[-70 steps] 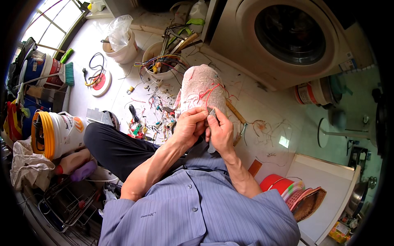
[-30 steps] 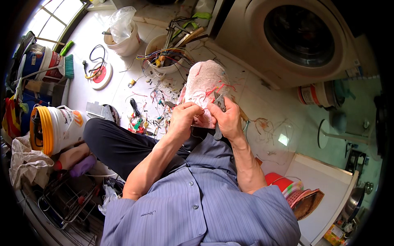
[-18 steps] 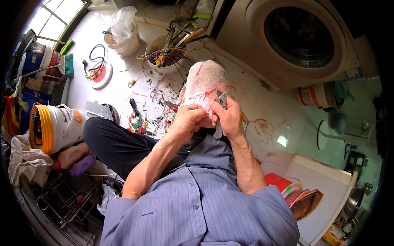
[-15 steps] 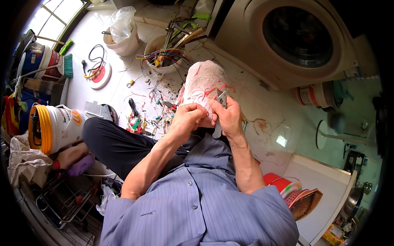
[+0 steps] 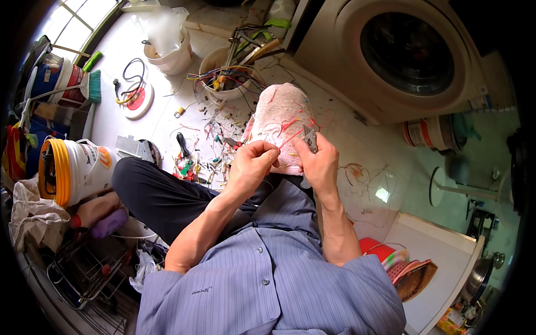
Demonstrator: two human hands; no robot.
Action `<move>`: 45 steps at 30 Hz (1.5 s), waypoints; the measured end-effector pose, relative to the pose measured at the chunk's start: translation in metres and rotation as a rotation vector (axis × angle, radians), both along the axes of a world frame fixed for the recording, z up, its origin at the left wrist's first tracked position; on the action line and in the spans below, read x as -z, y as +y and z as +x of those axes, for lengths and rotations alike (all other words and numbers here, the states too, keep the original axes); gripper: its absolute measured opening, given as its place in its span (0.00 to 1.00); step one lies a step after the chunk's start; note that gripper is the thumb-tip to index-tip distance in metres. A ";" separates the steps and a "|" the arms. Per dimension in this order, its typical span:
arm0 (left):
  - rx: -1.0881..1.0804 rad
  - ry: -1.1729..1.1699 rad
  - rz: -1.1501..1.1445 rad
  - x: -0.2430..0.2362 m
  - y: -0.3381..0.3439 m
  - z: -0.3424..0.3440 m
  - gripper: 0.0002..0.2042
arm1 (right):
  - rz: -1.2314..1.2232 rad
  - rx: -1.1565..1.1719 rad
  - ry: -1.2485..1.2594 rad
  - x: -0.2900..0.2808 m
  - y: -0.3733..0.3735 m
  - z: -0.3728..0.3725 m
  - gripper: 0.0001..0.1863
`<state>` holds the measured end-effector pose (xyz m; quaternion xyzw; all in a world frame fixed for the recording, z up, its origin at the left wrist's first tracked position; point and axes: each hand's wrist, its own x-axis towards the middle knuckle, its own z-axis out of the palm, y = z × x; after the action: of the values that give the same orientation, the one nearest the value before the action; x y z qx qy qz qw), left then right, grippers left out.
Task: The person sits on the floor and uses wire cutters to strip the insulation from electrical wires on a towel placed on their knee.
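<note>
My left hand (image 5: 254,162) is closed in a pinch on one end of a thin red wire (image 5: 290,138). The wire slants up and right toward my right hand (image 5: 319,166). That hand is wrapped round a flat grey metal hand tool (image 5: 310,138), whose head sticks up past the fingers; its exact kind is not plain. Both hands are above a pink towel (image 5: 282,103) draped over a rounded shape in front of me. Short red wire pieces (image 5: 289,124) lie on the towel. Red-handled pliers (image 5: 231,143) are on the floor left of it.
Wire scraps and small parts (image 5: 209,151) litter the floor at left. Beyond stand a bucket of tools and wires (image 5: 223,94) and a white bucket (image 5: 170,62). A washing machine (image 5: 346,61) is at far right. A white bucket with yellow tubing (image 5: 86,170) stands left.
My right hand has moved slightly right with the metal tool, away from my left hand. The red wire now shows stretched between them.
</note>
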<state>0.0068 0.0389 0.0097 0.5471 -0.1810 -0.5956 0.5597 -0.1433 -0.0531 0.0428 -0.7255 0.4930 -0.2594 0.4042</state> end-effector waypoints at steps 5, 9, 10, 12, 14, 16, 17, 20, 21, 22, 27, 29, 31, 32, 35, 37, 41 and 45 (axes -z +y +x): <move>0.033 -0.179 -0.012 -0.010 -0.001 -0.003 0.08 | -0.394 -0.355 -0.144 -0.008 0.004 0.001 0.09; 0.043 -0.195 -0.046 -0.021 -0.001 -0.003 0.07 | -0.410 -0.383 -0.090 -0.005 0.003 -0.001 0.09; 0.042 -0.187 -0.054 -0.023 -0.001 -0.004 0.06 | -0.418 -0.392 -0.096 -0.005 0.001 -0.002 0.09; 0.026 -0.174 -0.083 -0.022 -0.002 -0.007 0.06 | -0.421 -0.405 -0.090 -0.005 -0.001 -0.004 0.08; -0.004 -0.164 -0.125 -0.013 -0.001 -0.012 0.05 | -0.412 -0.416 -0.066 -0.005 -0.002 -0.006 0.07; 0.009 -0.238 -0.102 -0.014 -0.001 -0.013 0.05 | -0.426 -0.413 -0.053 -0.004 -0.002 -0.006 0.07; 0.015 -0.274 -0.091 -0.014 -0.001 -0.013 0.05 | -0.433 -0.411 -0.047 -0.004 -0.002 -0.006 0.07; 0.034 -0.296 -0.095 -0.015 -0.003 -0.008 0.05 | -0.495 -0.404 -0.030 -0.005 0.000 -0.002 0.09; 0.014 -0.302 -0.104 -0.017 -0.003 -0.009 0.05 | -0.504 -0.389 -0.034 -0.005 -0.001 -0.001 0.09; -0.006 -0.308 -0.113 -0.018 -0.003 -0.012 0.05 | -0.514 -0.375 -0.039 -0.003 -0.002 -0.001 0.09; -0.012 -0.302 -0.093 -0.020 0.001 -0.009 0.05 | -0.494 -0.113 0.013 -0.005 -0.018 -0.009 0.07; -0.032 -0.250 -0.088 -0.016 0.002 -0.007 0.05 | -0.409 -0.082 -0.063 -0.010 -0.023 -0.012 0.07; -0.041 -0.218 -0.103 -0.018 0.000 -0.008 0.06 | -0.210 -0.138 -0.104 -0.025 -0.017 -0.011 0.07; -0.046 -0.202 -0.111 -0.019 -0.001 -0.008 0.06 | -0.264 -0.244 -0.130 -0.024 -0.016 -0.008 0.07; -0.023 -0.306 -0.124 -0.020 -0.003 -0.009 0.06 | -0.325 -0.468 -0.136 -0.021 -0.015 -0.006 0.08; -0.036 -0.347 -0.149 -0.020 -0.003 -0.011 0.05 | -0.336 -0.480 -0.123 -0.017 -0.016 -0.006 0.07; 0.004 -0.536 -0.119 -0.018 -0.002 -0.011 0.05 | -0.288 -0.521 -0.055 -0.023 -0.017 -0.006 0.04; -0.045 -0.668 -0.198 -0.014 -0.003 -0.015 0.03 | -0.259 -0.430 -0.025 -0.018 -0.011 -0.002 0.04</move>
<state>-0.0084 0.0355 0.0236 0.6586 -0.3988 -0.3507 0.5331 -0.1457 -0.0639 0.0610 -0.8560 0.2850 -0.2376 0.3599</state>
